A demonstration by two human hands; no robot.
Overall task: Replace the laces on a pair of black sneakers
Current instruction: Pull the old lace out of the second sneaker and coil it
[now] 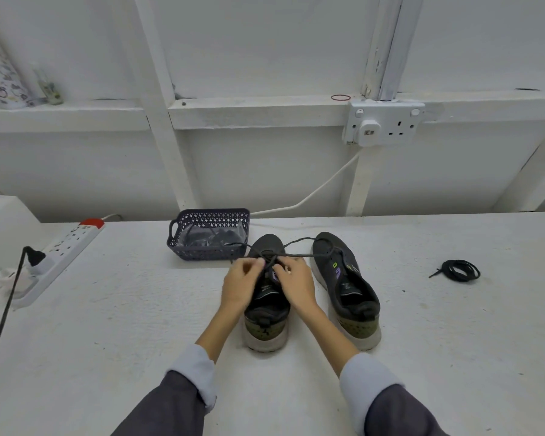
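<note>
Near the middle of the white table (107, 325), the lace (309, 255) is pinched over the front eyelets of the left sneaker (266, 328) by the curled fingers of the left hand (241, 284) and the right hand (296, 283). One free end is trailed towards the basket (208, 214). The other is draped across the toe of the right sneaker (346, 287), which is set just beside its pair. A hard pull could drag that right sneaker askew, or the far end could be snagged on the basket's mesh. Uneven ends are likely if one side is drawn through further. An eyelet could be skipped, since the eyelets are hidden by the hands. The coiled lace (460, 270), well apart at the right, could be mistaken for a fresh one.
</note>
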